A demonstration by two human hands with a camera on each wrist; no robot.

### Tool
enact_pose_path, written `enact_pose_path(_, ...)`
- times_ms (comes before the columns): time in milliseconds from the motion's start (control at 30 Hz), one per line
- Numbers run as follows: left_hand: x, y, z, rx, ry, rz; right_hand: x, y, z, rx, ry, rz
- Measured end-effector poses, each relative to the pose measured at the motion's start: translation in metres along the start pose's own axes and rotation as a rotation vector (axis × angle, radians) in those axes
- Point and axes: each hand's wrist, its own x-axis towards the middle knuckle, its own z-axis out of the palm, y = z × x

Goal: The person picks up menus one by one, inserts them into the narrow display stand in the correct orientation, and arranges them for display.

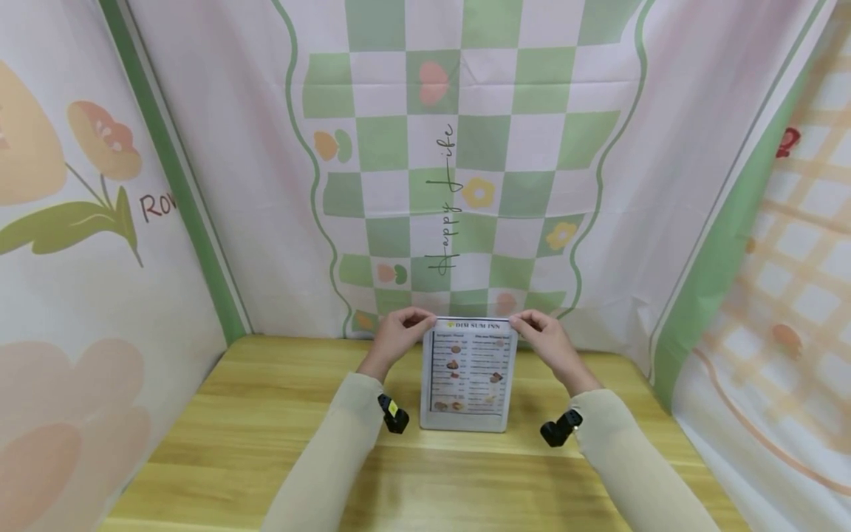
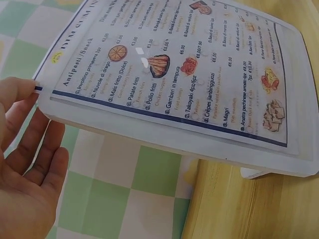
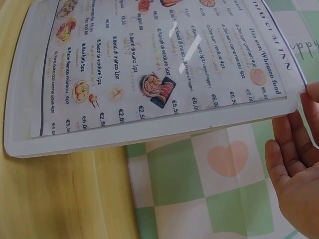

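A printed menu sheet (image 1: 473, 373) headed "DIM SUM INN" lies against the front of a white menu stand (image 1: 463, 422), which stands upright, leaning back a little, on the table. My left hand (image 1: 399, 338) pinches the sheet's top left corner between thumb and forefinger. At the top right corner, my right hand (image 1: 549, 346) does the same. Both wrist views show the sheet's heading end reaching past the stand's white border. The other fingers of the left hand (image 2: 32, 164) curl loosely behind the stand's edge, as do those of the right hand (image 3: 296, 154).
A wood-grain table (image 1: 266, 421) carries the stand near its back edge. Behind hangs a green-and-white checked cloth (image 1: 488, 133) with "Happy Life" on it. Printed curtains (image 1: 60, 310) enclose the left and right sides. Each wrist wears a small black camera (image 1: 394, 415).
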Motion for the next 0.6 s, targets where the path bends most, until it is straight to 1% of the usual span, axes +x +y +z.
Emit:
enact_pose_path(200,-0.0005,-0.0002,0.0002,-0.008,-0.009,-0.012,-0.001,-0.0014,-0.0002,0.006,-0.002,0.005)
enact_pose_path(300,-0.0004,-0.0003,0.0,-0.009,-0.006,-0.022,0.0,-0.0019,0.0,0.001,-0.006,0.022)
enact_pose_path(467,0.0014,0.0024,0.0011,0.016,0.006,-0.049,0.0034,-0.0018,0.0021,0.005,-0.008,0.052)
enact_pose_path(600,0.0047,0.0067,0.0043,0.038,0.026,-0.053,0.0069,-0.0036,0.0047,0.01,-0.012,0.044)
